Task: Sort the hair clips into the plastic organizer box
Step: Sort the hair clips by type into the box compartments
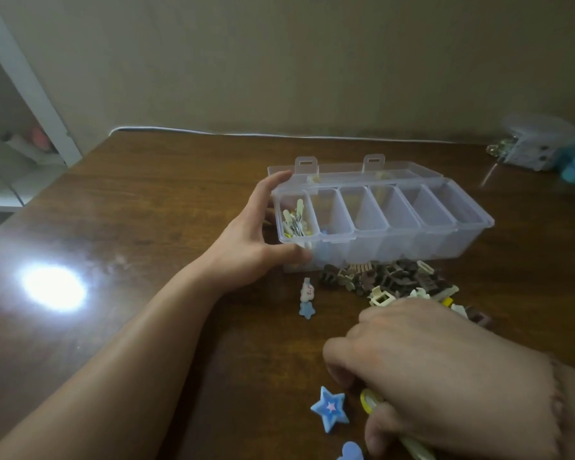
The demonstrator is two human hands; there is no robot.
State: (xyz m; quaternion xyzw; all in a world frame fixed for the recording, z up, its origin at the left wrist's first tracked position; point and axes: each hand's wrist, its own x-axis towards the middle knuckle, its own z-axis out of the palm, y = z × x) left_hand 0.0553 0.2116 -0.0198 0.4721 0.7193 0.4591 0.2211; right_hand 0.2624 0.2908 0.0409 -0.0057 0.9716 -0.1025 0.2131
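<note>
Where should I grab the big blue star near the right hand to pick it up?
Probably by its edges, from straight above. The star lies flat, face up on the table, so pinch two opposite notches between its points. Come from its left, since the right hand, holding a yellow clip, crowds its right side.

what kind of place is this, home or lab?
Probably a room in a home, not a lab: a dark wooden table against a plain wall, a white shelf unit at left, and toy-like hair clips beside a plastic organizer box.
</note>
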